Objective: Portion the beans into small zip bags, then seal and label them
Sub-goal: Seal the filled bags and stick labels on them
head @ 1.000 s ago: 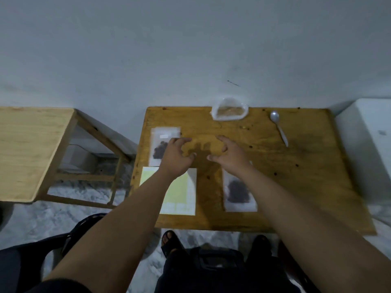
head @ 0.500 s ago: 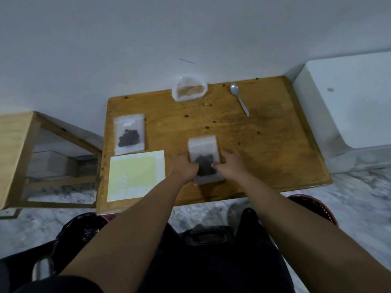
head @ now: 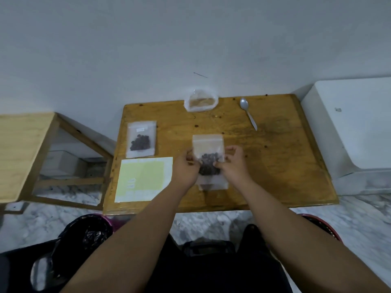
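Observation:
A small clear zip bag [head: 208, 147] holding dark beans [head: 208, 166] is at the middle of the wooden table [head: 281, 161]. My left hand [head: 185, 169] pinches its left side and my right hand [head: 233, 163] pinches its right side, fingers curled at bean level. The bag's upper part stands free above my fingers; its lower end [head: 213, 184] shows pale below my hands. A second zip bag of beans [head: 141, 138], with a small white label, lies flat at the table's left.
A yellow-green label sheet [head: 143, 179] lies front left. A crumpled clear bag [head: 201, 101] and a metal spoon [head: 248, 116] sit at the back edge. A white box [head: 349, 127] stands right, a wooden table [head: 19, 149] left, and bins [head: 84, 235] by my legs.
My hands drew back from the table's middle to the bean bag and took hold of both its sides. The bag's top now stands higher. The camera view shifted.

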